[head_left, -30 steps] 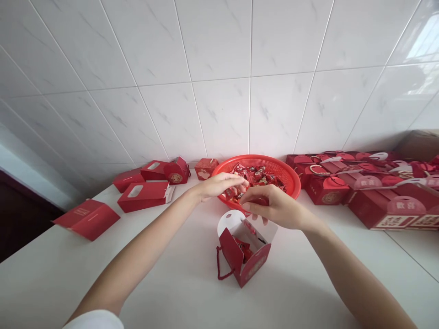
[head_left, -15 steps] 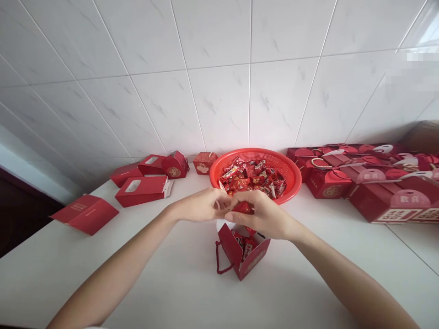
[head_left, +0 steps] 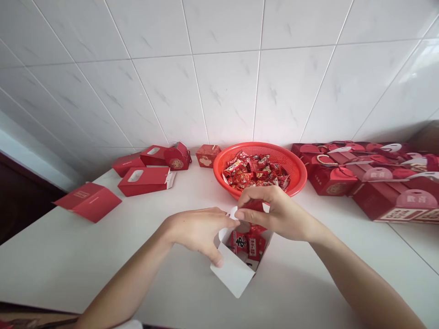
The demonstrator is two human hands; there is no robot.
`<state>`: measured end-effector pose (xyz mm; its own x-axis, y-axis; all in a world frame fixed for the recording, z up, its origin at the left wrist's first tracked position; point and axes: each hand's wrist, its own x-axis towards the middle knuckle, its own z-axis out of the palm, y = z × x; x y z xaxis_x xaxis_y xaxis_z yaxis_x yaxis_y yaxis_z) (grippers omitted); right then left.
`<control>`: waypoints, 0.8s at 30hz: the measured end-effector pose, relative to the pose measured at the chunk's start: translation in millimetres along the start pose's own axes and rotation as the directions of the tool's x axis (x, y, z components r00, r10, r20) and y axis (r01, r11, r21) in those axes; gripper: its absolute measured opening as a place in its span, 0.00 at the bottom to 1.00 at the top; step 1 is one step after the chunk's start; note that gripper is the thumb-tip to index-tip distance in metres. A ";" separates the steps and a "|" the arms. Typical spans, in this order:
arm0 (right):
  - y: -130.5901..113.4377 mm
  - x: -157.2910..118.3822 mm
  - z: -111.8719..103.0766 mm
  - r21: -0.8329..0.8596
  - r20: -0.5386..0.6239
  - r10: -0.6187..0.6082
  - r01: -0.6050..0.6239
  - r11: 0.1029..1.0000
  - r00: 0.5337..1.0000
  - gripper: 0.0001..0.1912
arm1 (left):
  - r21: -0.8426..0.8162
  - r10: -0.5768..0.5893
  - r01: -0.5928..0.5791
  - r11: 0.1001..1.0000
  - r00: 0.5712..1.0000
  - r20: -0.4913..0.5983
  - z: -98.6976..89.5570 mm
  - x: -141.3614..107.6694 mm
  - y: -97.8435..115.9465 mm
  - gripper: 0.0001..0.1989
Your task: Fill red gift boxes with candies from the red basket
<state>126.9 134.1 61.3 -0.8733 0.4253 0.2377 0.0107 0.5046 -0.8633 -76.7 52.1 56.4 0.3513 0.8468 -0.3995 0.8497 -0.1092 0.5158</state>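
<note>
A small red gift box with a white inside stands on the white table, its lid flaps spread and several wrapped candies (head_left: 252, 244) in it. Its white front flap (head_left: 235, 274) is folded outward. My left hand (head_left: 197, 230) holds the box's left side, with the thumb on the front flap and the fingers by the rounded white tab (head_left: 233, 213). From the right, my right hand (head_left: 283, 214) pinches the upper flap near that tab, thumb against fingers. The hands partly cover the box's back. Just behind is a red basket (head_left: 219, 176) of similar candies.
Red folded boxes (head_left: 142, 182) and a red box with a pale emblem (head_left: 208, 156) lie at the left and back. Rows of red handled boxes (head_left: 331, 180) crowd the right side. A tiled wall (head_left: 226, 91) rises behind the table.
My hands have moved apart, the left one down to the front flap. That flap now lies outward, white side up, and more candies show inside. The view has shifted slightly.
</note>
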 end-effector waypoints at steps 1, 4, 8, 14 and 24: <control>-0.4 -0.6 -2.1 -0.020 0.028 -0.003 0.004 1.000 1.000 0.08 | 0.027 -0.040 0.040 0.999 0.999 0.006 1.7 -1.1 2.2 0.31; -4.2 -4.1 -13.3 -0.120 -0.001 -0.013 0.013 0.993 1.000 0.06 | 0.093 -0.104 0.103 0.990 0.995 0.008 4.0 -6.4 9.0 0.29; -12.1 -16.1 -32.8 -0.177 -0.146 -0.015 -0.011 0.984 0.989 0.08 | 0.088 -0.094 0.094 0.992 0.996 -0.013 8.0 -11.2 14.5 0.26; 3.6 -44.6 -38.0 -0.320 -0.156 0.075 -0.122 0.939 0.985 0.10 | 0.125 -0.105 0.107 0.986 0.994 -0.025 14.9 -14.0 22.4 0.27; 23.6 -86.8 -25.9 -0.408 -0.255 0.115 -0.215 0.888 0.960 0.21 | 0.256 -0.032 0.062 0.965 0.992 -0.119 13.7 -15.2 33.1 0.29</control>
<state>215.6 128.6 31.9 -0.7133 0.6578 0.2419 0.3957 0.6628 -0.6357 -48.5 28.4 69.1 0.2743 0.9058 -0.3230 0.9421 -0.1858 0.2791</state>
